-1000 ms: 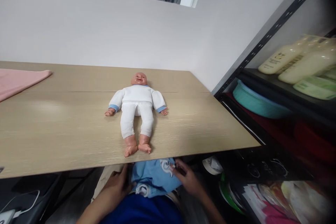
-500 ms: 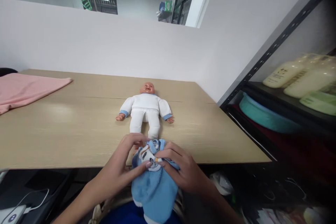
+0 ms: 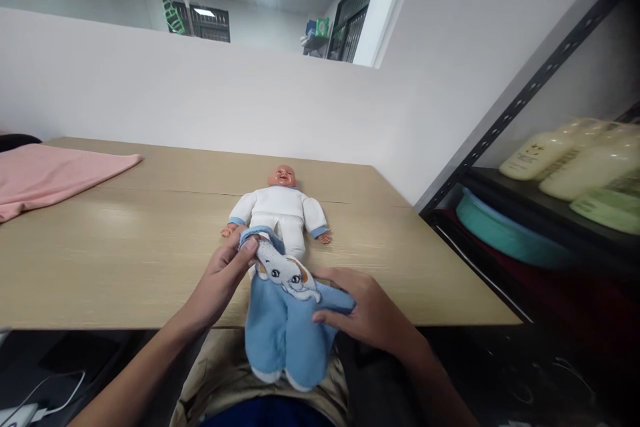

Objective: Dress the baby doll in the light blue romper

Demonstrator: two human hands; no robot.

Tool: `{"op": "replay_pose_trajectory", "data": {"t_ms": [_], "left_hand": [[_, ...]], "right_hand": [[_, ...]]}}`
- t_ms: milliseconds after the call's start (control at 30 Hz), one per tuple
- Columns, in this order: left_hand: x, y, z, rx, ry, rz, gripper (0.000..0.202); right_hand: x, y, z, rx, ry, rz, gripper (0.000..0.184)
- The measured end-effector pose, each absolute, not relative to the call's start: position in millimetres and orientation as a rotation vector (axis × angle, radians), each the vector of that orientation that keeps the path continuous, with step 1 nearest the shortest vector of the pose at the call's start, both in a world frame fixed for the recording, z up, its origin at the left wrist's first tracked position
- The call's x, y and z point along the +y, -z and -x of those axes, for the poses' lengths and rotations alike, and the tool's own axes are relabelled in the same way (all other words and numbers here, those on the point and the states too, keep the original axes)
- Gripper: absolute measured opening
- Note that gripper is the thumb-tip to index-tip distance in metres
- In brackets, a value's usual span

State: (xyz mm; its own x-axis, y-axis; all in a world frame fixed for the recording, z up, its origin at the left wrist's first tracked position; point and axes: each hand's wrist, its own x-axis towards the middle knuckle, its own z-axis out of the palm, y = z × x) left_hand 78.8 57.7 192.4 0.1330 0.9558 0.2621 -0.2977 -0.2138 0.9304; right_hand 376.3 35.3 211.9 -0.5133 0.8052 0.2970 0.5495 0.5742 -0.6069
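Note:
A light-blue baby garment (image 3: 270, 327) with two legs and an embroidered animal face hangs between my hands over the table's front edge. My left hand (image 3: 227, 263) pinches its upper left end, thumb on top. At its right side, my right hand (image 3: 357, 303) grips the blue cloth between thumb and fingers. Behind the garment a baby doll (image 3: 280, 203) in white with blue cuffs lies on its back, head toward the wall. The garment covers the doll's feet and part of one leg.
The wooden table (image 3: 165, 247) carries a pink cloth (image 3: 55, 173) at the left. To the right stands a shelf rack with plastic bottles (image 3: 585, 160) and a teal basin (image 3: 510, 230). A white wall (image 3: 240, 100) rises behind the table.
The garment was bunched between both hands; now it is spread wider, its embroidered face showing. My left hand has moved left and up, my right hand slightly right.

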Motion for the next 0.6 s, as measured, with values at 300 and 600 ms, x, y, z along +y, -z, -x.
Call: {"op": "replay_pose_trajectory", "data": {"t_ms": [300, 600], "left_hand": [[53, -227, -87, 0.691, -1.213, -1.598, 0.045], [38, -248, -82, 0.696, -1.308, -1.533, 0.022]], "right_hand": [[53, -217, -358, -2.185, -0.84, 0.881, 0.111], [57, -225, -339, -1.969, -1.297, 0.911, 0.08]]}}
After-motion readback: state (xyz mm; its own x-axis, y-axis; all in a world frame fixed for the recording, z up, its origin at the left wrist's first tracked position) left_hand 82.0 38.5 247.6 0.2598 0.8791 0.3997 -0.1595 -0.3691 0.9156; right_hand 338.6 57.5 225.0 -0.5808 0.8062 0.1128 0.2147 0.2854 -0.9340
